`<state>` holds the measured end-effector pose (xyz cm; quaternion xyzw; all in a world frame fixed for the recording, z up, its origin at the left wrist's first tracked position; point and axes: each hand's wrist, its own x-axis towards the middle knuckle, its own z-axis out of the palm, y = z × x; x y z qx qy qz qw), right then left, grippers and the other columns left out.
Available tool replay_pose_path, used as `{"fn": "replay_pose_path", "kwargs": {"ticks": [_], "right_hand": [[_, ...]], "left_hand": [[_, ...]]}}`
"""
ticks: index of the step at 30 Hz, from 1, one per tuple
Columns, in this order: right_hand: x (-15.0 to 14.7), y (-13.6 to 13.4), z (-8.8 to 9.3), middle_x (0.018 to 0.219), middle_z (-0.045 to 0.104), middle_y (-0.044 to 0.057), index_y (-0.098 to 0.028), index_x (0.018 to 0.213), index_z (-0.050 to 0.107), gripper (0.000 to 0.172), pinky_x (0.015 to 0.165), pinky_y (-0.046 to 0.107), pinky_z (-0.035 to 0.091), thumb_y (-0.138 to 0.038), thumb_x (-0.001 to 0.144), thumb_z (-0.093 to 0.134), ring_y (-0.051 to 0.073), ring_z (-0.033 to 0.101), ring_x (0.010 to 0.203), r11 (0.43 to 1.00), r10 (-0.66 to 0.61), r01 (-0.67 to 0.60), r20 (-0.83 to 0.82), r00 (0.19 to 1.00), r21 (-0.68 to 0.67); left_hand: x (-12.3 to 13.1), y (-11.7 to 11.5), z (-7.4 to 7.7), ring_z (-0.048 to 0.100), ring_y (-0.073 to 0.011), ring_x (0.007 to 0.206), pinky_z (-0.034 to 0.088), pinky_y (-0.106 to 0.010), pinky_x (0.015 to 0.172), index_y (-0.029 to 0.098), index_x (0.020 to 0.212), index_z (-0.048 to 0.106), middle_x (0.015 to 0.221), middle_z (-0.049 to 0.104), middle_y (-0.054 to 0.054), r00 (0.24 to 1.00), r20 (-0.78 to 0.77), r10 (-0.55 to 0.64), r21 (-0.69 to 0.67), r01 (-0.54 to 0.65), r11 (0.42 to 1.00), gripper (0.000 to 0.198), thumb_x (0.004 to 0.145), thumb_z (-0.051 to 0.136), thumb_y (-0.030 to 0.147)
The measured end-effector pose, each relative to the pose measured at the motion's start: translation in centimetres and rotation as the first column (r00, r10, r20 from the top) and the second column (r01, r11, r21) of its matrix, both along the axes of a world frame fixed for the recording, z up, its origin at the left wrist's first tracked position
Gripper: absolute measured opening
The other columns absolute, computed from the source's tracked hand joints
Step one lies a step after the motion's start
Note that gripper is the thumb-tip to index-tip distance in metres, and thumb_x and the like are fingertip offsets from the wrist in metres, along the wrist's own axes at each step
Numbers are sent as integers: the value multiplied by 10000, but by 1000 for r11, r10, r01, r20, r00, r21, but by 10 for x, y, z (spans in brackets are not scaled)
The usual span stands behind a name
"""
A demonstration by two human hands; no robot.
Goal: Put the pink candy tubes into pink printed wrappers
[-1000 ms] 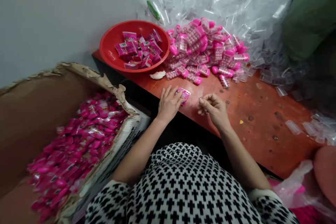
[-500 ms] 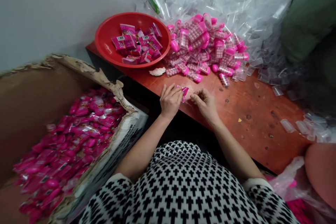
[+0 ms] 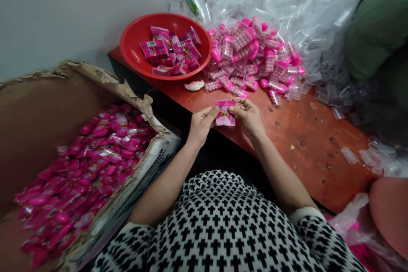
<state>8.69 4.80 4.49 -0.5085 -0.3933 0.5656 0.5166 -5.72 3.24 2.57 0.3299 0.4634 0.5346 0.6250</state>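
Note:
A small pink printed packet (image 3: 225, 119) is stretched flat between both hands, above the near edge of the red-brown table (image 3: 287, 170). My left hand (image 3: 202, 125) pinches its left side, thumb on top. On the right side, my right hand (image 3: 248, 117) grips it between thumb and fingers. Behind the hands lies a heap of clear tubes with pink caps (image 3: 251, 55), filled with small pale pink balls. A red basin (image 3: 126, 46) with several similar pink packets stands to the left of that heap.
At lower left, a torn cardboard box (image 3: 35, 106) holds many wrapped pink pieces (image 3: 92, 165). Empty clear tubes (image 3: 349, 155) are piled at the back and right. A crumpled white scrap (image 3: 194, 86) lies by the basin. A pink rounded surface (image 3: 390, 212) is at lower right.
The packet has turned to show its printed front. My right hand, apart from it before, now holds its right side, while my left hand has shifted to its left side.

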Motion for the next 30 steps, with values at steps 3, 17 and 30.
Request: {"fn": "replay_pose_path", "kwargs": {"ticks": [3,17,30], "right_hand": [[-2,2,2,594,544,-85,-199,906,558,409,519,210,399,-299,595,804,72,495,506,1000,-2,2,67,998,12],[30,5,-4,901,671,62,-204,924,644,205,735,351,486,-367,801,653,196,600,782,962,-140,-126,833,535,242],[6,0,-2,693,611,-17,-198,869,577,131,625,277,456,-270,785,648,137,567,635,984,51,-152,660,749,97]], "left_hand": [[-6,1,2,670,-159,655,583,-303,685,115,725,714,697,692,-38,989,126,-75,-33,80,996,393,607,810,477],[-11,1,3,621,-120,522,548,-244,512,114,576,628,606,665,-30,962,201,185,-255,-131,958,402,420,895,371],[-9,-5,5,623,-116,546,552,-233,511,106,627,674,624,665,-20,965,218,149,-233,-97,968,384,489,881,398]]}}
